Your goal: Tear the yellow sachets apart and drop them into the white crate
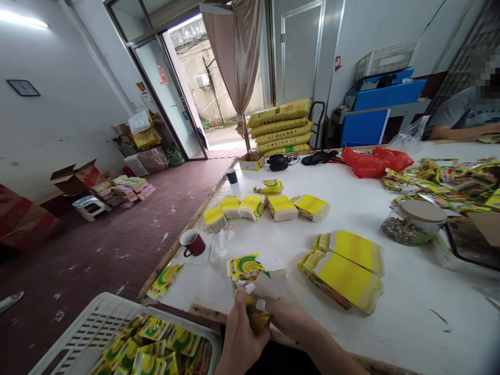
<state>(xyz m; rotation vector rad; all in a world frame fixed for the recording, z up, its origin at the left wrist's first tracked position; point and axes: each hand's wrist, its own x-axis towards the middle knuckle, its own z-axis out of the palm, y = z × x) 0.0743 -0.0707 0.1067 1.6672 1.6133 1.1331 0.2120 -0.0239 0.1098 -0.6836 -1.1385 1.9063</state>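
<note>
My left hand (240, 333) and my right hand (287, 315) meet at the near edge of the white table (410, 291), both closed on one small yellow-green packet (258, 319). Just beyond them lies a short stack of the same flat packets (250, 268). To the right sits a big fanned pile of yellow flat packets (346, 273). A white crate (89, 328) with several finished packets inside stands at my lower left.
Bundles of yellow packets (269, 205) line the table's middle. A dark red mug (192, 243) and crumpled tissue are near the left edge. Another person's arm (461, 130), a red bag (375, 160), a lidded jar (414, 221) and loose packets are at right.
</note>
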